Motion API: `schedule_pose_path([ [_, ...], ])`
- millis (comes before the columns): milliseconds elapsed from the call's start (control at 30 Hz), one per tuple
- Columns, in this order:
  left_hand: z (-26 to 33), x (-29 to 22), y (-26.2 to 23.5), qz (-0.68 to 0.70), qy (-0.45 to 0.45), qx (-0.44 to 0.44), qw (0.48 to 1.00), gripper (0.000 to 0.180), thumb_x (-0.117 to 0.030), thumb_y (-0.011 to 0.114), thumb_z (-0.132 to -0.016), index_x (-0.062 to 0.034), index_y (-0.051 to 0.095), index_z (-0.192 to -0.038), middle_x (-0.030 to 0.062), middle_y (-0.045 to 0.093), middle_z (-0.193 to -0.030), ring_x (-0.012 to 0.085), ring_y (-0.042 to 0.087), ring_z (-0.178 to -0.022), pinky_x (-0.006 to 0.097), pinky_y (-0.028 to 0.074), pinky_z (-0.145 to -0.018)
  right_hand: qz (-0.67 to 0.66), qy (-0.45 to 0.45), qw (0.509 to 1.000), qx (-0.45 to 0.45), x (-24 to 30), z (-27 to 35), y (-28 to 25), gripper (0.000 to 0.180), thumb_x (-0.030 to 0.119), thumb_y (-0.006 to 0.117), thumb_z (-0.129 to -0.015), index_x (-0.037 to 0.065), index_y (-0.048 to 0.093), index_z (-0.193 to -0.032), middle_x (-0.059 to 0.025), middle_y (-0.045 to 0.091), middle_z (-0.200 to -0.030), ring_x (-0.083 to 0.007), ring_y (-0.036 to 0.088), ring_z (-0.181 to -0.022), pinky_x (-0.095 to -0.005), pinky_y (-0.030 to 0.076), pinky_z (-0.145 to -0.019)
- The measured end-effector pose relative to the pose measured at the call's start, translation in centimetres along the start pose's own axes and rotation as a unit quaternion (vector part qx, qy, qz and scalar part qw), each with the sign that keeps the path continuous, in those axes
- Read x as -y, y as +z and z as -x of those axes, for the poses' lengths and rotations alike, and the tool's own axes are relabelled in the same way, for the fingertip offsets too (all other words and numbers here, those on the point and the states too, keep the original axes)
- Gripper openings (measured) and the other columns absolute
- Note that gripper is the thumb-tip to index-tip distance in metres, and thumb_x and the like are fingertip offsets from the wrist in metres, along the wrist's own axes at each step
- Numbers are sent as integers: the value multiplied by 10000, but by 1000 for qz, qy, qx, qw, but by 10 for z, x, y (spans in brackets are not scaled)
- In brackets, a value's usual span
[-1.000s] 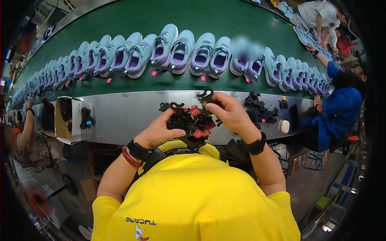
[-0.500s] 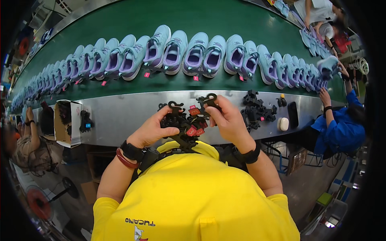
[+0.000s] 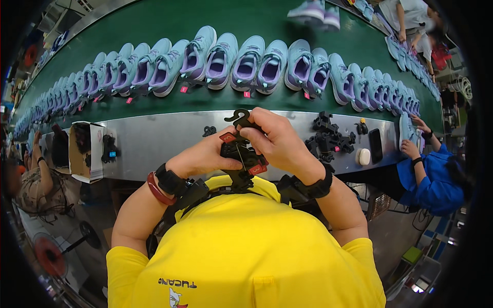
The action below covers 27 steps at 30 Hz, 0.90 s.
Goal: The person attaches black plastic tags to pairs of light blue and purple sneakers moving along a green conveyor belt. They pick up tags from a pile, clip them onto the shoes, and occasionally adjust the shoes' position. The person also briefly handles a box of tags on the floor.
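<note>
Both my hands hold a bunch of black plastic hooks with small red tags (image 3: 242, 154) in front of my chest, over the steel ledge (image 3: 164, 141). My left hand (image 3: 208, 156) grips the bunch from the left. My right hand (image 3: 277, 138) closes over its top, where one black hook (image 3: 237, 116) sticks up. A long row of light blue and purple shoes (image 3: 246, 64) with pink tags lies on the green conveyor belt (image 3: 154, 20) beyond the ledge.
More black hooks (image 3: 328, 139) are piled on the ledge to the right, beside a white oval object (image 3: 363, 156) and a dark phone (image 3: 376, 145). An open cardboard box (image 3: 84, 151) sits at left. A person in blue (image 3: 436, 177) works at right, another person (image 3: 36, 179) at left.
The shoes on the belt have shifted left. My hands have drawn closer together on the bunch of hooks and nearer to my chest.
</note>
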<state>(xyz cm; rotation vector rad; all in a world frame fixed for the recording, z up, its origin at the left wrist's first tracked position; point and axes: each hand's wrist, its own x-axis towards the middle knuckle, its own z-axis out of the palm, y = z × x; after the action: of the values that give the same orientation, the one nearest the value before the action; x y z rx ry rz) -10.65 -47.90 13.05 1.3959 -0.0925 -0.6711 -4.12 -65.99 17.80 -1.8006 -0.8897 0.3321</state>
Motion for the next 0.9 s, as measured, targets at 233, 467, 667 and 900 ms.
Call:
schedule_pose_path([
  [233, 14, -11, 9, -67, -28, -61, 996, 617, -47, 728, -746, -39, 443, -1293, 70, 584, -1157, 156, 540, -1090, 315, 407, -977, -117, 147, 979, -82, -11, 16, -44, 76, 78, 550, -940, 4, 566, -937, 15, 487, -669, -41, 422, -541, -204, 352, -490],
  [467, 10, -6, 22, -151, 62, -54, 985, 543, -111, 732, -746, -30, 485, -1222, 113, 545, -1109, 252, 564, -1023, 329, 438, -914, -114, 89, 988, -51, -21, 14, -40, 76, 61, 547, -941, -1, 573, -976, 17, 501, -718, -41, 433, -568, -192, 367, -522],
  [667, 6, -5, 28, -241, 112, -50, 963, 552, -150, 750, -740, -19, 489, -1209, 132, 516, -1130, 318, 533, -1046, 357, 426, -924, -98, 54, 992, -58, -18, 13, -39, 87, 23, 601, -869, -18, 568, -939, -77, 539, -781, -164, 496, -657, -281, 425, -606],
  [900, 2, -14, 34, -240, 63, -18, 969, 604, -110, 737, -775, -23, 444, -1297, 106, 518, -1225, 224, 501, -1158, 344, 376, -1018, -108, 15, 993, -49, -22, 14, -33, 77, 22, 569, -895, -7, 578, -965, -41, 514, -805, -120, 470, -635, -239, 403, -575],
])
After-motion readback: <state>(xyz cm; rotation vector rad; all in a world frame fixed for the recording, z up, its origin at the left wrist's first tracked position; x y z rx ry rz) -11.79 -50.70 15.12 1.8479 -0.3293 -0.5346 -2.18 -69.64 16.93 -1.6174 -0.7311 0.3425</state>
